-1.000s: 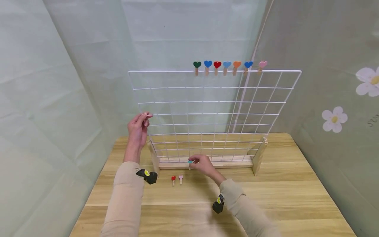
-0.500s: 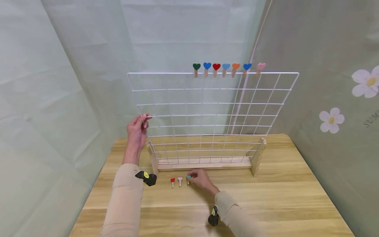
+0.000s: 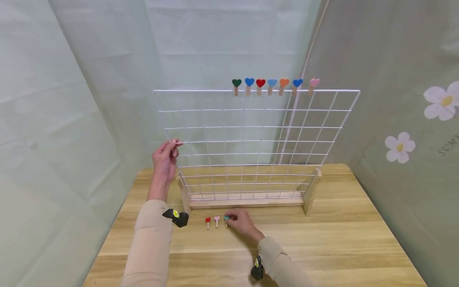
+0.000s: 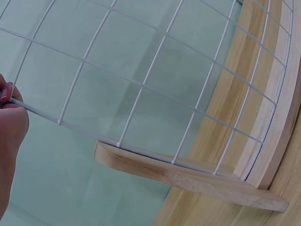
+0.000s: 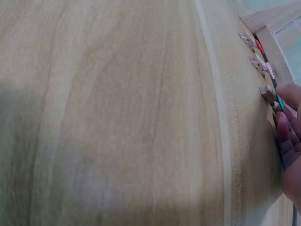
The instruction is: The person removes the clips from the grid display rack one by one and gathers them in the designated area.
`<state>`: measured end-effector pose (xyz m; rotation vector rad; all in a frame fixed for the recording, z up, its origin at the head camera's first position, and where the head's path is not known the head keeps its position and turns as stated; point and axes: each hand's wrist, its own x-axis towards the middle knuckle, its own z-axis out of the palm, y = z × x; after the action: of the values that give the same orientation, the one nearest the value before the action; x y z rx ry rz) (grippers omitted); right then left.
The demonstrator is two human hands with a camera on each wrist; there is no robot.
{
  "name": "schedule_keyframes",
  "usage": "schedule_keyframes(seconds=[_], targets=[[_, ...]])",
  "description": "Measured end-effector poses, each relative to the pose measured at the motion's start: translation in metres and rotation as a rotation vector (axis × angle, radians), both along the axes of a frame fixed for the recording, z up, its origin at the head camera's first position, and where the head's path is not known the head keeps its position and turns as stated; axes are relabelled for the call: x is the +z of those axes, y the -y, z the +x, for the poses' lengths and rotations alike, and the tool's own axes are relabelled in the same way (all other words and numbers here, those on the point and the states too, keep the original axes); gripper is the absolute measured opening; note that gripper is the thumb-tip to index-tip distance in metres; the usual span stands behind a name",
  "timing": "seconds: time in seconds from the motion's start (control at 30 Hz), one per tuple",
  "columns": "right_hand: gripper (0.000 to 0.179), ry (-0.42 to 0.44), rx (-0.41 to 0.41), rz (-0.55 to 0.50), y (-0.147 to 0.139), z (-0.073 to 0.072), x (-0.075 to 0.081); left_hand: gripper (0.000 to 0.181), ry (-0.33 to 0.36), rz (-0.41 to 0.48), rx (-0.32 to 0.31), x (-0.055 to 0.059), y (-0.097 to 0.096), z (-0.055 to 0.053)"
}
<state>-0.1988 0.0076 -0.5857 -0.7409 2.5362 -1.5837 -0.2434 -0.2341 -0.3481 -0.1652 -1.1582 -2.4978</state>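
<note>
My left hand pinches the left edge of a white wire grid panel, which stands upright in a wooden base. In the left wrist view, the fingers grip the edge wire above the base's side foot. On the table in front of the base, my right hand pinches a small clothespin with a teal heart between thumb and forefinger. Just left of it lie a clothespin with a pink heart and one with a red heart, in a row.
Several heart clothespins, including a dark green one and an orange one, are clipped along the grid's top wire, right of its left part. The wooden table reaches back to hanging cloth walls, the right one printed with flowers.
My right hand has come down and toward me with the teal heart clothespin, from the grid's lower edge to the table beside the pink one. The left hand keeps its grip on the grid.
</note>
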Motion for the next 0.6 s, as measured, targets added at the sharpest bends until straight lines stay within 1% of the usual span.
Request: schedule_keyframes(seconds=[0.17, 0.33, 0.53, 0.6], targets=[[0.025, 0.07, -0.02, -0.037, -0.003, 0.001, 0.003, 0.022, 0.004, 0.005, 0.007, -0.001, -0.001, -0.001], [0.025, 0.107, -0.043, -0.045, -0.008, 0.005, 0.007, 0.023, -0.008, 0.013, 0.007, -0.001, -0.002, -0.001], [0.028, 0.124, -0.049, -0.069, -0.019, 0.007, 0.018, 0.023, -0.009, 0.018, 0.008, -0.001, -0.002, -0.001], [0.026, 0.102, -0.046, -0.064, -0.023, 0.006, 0.023, 0.023, -0.01, 0.018, 0.007, -0.001, -0.002, -0.001]])
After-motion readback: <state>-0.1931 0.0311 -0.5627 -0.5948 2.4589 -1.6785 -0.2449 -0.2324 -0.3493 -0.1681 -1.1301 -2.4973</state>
